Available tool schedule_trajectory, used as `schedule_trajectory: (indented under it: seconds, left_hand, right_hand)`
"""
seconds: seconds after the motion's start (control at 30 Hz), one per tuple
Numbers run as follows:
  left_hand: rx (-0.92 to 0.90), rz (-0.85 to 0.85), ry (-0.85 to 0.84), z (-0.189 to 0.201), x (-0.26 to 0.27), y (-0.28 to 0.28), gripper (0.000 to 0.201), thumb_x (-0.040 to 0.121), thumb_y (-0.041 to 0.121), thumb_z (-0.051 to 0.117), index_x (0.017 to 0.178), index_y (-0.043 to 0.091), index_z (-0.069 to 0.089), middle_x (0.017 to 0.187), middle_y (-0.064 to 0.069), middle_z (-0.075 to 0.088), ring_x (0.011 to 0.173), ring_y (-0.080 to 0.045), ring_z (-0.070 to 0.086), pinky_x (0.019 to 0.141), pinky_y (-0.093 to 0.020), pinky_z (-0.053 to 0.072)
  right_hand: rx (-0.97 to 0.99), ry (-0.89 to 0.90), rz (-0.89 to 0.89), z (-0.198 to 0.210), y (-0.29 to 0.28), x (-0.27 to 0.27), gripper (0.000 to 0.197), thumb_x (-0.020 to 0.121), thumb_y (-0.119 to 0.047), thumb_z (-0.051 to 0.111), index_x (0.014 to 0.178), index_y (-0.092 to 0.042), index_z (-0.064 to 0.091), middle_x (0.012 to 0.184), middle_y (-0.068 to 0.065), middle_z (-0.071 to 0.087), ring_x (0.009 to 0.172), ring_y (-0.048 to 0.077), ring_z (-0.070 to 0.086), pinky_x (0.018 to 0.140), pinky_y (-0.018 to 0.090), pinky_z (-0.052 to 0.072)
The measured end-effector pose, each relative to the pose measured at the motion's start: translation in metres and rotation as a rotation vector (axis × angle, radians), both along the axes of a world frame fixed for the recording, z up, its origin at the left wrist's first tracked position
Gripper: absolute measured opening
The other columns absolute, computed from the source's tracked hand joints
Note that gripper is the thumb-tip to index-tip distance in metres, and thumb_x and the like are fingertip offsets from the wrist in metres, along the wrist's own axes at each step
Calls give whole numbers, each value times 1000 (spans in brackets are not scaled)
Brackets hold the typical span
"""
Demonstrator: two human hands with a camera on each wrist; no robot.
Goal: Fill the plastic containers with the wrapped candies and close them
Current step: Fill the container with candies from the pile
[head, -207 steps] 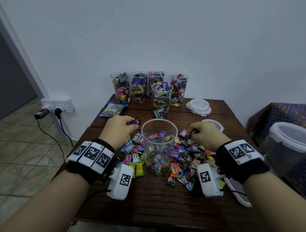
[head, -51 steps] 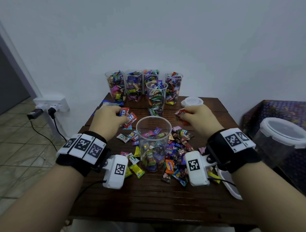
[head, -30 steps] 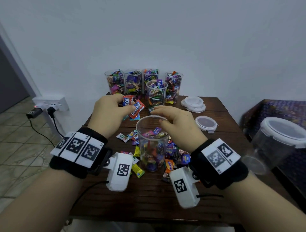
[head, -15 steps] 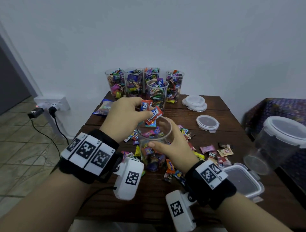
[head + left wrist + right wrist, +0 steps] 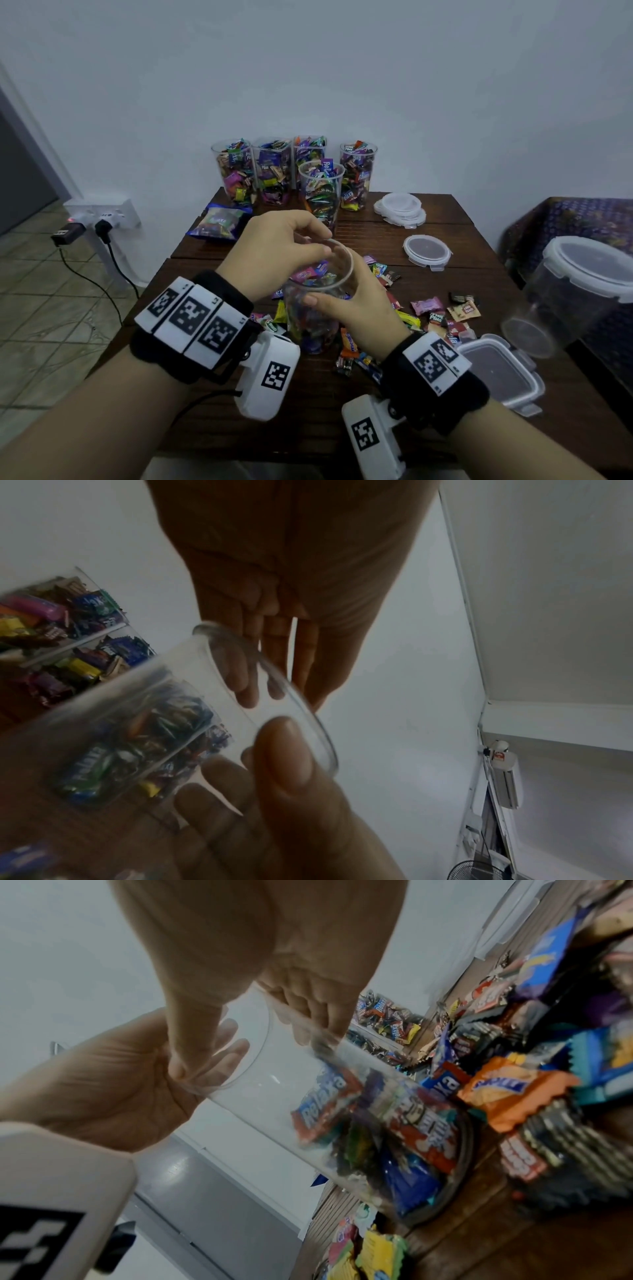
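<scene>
Dim, bluish light; wrist views blurred, distorted.

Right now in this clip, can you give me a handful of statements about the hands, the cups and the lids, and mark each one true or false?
1. The right hand holds the front cup around its side. True.
2. The left hand is flat on the table, away from that cup. False: it is over the cup's rim, fingers at the opening.
3. The front cup is filled to the brim. False: its upper part is bare, and the candies sit lower down.
4. Five candy-filled cups stand at the far edge without lids. True.
5. A round lid lies alone on the table, nearer than the stack of lids. True.
</scene>
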State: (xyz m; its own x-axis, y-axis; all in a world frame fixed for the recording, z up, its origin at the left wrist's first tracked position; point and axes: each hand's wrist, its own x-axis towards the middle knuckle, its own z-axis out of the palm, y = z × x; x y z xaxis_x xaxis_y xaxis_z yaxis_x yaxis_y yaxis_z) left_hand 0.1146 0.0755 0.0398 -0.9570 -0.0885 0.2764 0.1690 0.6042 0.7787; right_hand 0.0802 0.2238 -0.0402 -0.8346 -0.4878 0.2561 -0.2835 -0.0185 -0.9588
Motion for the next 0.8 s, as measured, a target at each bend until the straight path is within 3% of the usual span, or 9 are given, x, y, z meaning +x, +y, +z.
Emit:
schedule_trajectory:
  seconds: [0.07, 0.13, 0.23, 0.33, 0.43, 0.5, 0.57, 0.67, 0.8]
  left_hand:
    - [39, -10, 16, 0, 0, 0, 8, 80, 16, 73, 87, 20, 71, 79, 1, 72, 74, -10, 69, 71, -26, 56]
    - [64, 9, 72, 1, 0, -5, 7, 82, 16, 71, 84, 23, 70, 77, 6, 70, 70, -4, 66, 65, -16, 51]
    - [72, 71, 112, -3, 1, -27, 8, 81, 26, 72, 77, 33, 70, 73, 16, 68, 72, -5, 63, 72, -27, 51]
    - [1, 139, 34, -13, 5, -53, 9, 82, 28, 70, 76, 35, 69, 74, 13, 67, 78, -14, 64, 80, -40, 53]
    - [-160, 156, -143, -22, 13, -72, 17, 86, 22, 67, 76, 35, 64, 74, 13, 63, 73, -10, 59, 76, -31, 48]
    - [-300, 160, -321, -29, 20, -85, 12, 87, 26, 66, 78, 34, 63, 74, 11, 64, 73, -8, 60, 70, -26, 45]
    - [-444, 141, -506, -38, 24, -96, 8, 87, 32, 64, 79, 34, 65, 78, 12, 65, 78, -9, 61, 71, -25, 44]
    - [-537, -46, -792, -53, 28, -101, 13, 86, 38, 64, 82, 27, 69, 83, 11, 66, 79, -6, 61, 77, -24, 48]
    - [-380, -262, -973, -68, 26, -79, 11, 88, 31, 64, 82, 23, 68, 71, 10, 63, 58, 0, 57, 63, -19, 48]
  right_hand:
    - [1, 6, 11, 1, 0, 0, 70, 72, -21, 80, 131, -31, 44, 126, -17, 55, 117, -5, 51, 91, 11, 42]
    - [23, 14, 12, 3, 1, 2, 65, 73, -23, 79, 125, -39, 43, 123, -23, 53, 116, -12, 48, 90, 6, 39]
    - [84, 32, 18, 7, 6, 2, 62, 75, -23, 77, 120, -45, 41, 117, -29, 52, 109, -18, 48, 85, 2, 38]
    - [232, 62, 57, 14, 13, 2, 59, 77, -23, 76, 114, -48, 38, 113, -31, 49, 104, -20, 48, 82, 0, 38]
    - [482, 147, 84, 20, 23, -4, 59, 78, -31, 74, 129, -33, 43, 125, -14, 54, 115, 1, 50, 95, 17, 41]
    - [685, 200, 94, 26, 33, -8, 52, 82, -34, 70, 129, -23, 49, 124, -6, 57, 113, 9, 51, 95, 26, 42]
    - [888, 236, 120, 33, 45, -12, 32, 86, -32, 65, 115, -18, 58, 108, -3, 61, 100, 12, 55, 83, 24, 43]
    - [1118, 191, 242, 36, 61, -17, 5, 89, -27, 61, 89, -22, 62, 86, -5, 63, 80, 11, 57, 73, 22, 44]
    - [1214, -122, 475, 24, 62, -18, 14, 91, -15, 53, 83, -21, 63, 76, -2, 65, 62, 11, 59, 60, 23, 48]
